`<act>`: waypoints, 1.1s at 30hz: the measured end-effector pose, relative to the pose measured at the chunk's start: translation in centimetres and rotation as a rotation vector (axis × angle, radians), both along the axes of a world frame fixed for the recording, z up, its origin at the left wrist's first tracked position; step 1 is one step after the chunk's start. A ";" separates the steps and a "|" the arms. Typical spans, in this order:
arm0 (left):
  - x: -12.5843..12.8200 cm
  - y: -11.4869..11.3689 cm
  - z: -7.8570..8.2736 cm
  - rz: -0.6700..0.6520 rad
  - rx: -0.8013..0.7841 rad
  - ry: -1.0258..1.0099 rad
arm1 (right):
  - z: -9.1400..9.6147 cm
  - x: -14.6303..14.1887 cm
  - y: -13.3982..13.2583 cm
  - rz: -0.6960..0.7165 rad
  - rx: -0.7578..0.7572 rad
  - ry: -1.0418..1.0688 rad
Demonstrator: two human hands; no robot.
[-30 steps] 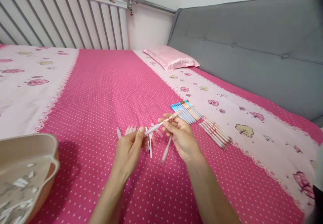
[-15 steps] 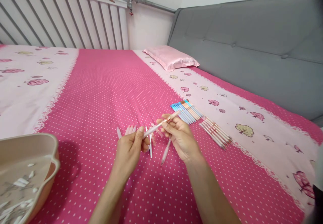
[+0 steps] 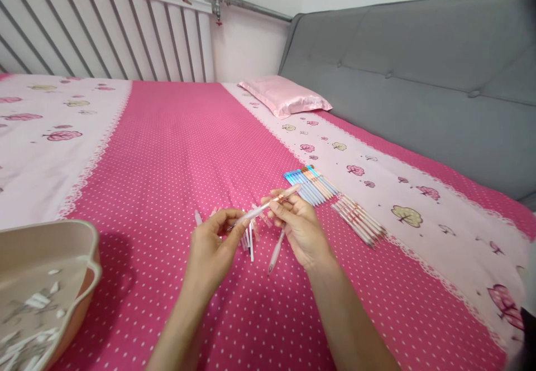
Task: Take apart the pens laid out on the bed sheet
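Observation:
A pale pink pen [image 3: 261, 210] is held slantwise between my two hands above the bed. My left hand [image 3: 214, 240] pinches its lower left end between thumb and fingers. My right hand [image 3: 299, 223] grips the upper part with its fingertips. Below the right palm points a second pale pink pen [image 3: 276, 253]; whether the hand holds it or it lies on the bedspread, I cannot tell. Thin white sticks [image 3: 251, 242] and pink pen parts [image 3: 264, 218] lie behind and beneath the held pen, partly hidden by my hands.
To the right lie a row of blue and peach pens [image 3: 310, 184] and a row of white-and-red pens [image 3: 359, 220]. A beige basin [image 3: 79, 234] with small white pieces stands at the left. Further back are a pink pillow [image 3: 285, 95] and a grey headboard [image 3: 402, 81].
My left hand's thumb and fingers have shifted to the end of the pen, and the fingers have spread into a wider pinch. The right hand stays almost still.

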State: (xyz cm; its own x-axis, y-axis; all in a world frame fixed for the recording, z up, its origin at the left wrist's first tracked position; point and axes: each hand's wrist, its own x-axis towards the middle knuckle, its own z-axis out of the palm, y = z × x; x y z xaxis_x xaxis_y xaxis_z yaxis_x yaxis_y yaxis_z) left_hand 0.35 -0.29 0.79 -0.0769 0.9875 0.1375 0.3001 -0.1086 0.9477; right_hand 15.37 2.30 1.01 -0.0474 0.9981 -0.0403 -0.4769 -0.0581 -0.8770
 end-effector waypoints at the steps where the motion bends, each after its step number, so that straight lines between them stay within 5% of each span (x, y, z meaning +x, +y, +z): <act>1: -0.1 0.0 0.0 0.000 -0.023 0.009 | 0.0 0.1 0.0 -0.003 0.006 0.001; 10: -1.7 0.3 0.2 0.174 -0.083 0.082 | 0.5 2.4 0.8 -0.144 -0.037 0.075; 17: -1.5 0.3 0.1 0.154 -0.100 0.357 | -0.1 0.4 0.2 0.149 -0.028 0.008; 23: -2.5 0.4 0.1 0.154 -0.083 0.448 | -0.8 0.9 1.1 -0.075 -0.114 0.041; 28: -3.9 0.9 -0.4 0.416 -0.113 0.453 | -1.8 1.5 2.1 -0.251 -0.092 0.082; 33: -3.4 1.5 -1.7 0.402 -0.161 0.590 | -3.5 -0.9 1.8 -0.087 -0.087 -0.017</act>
State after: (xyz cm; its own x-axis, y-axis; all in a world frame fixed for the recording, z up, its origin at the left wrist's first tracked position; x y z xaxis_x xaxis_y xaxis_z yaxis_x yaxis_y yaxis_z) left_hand -3.09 1.17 -0.87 -0.3955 0.9101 0.1235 0.7528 0.2442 0.6113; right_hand 14.48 4.09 -2.53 0.0409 0.9911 -0.1271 -0.4690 -0.0932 -0.8783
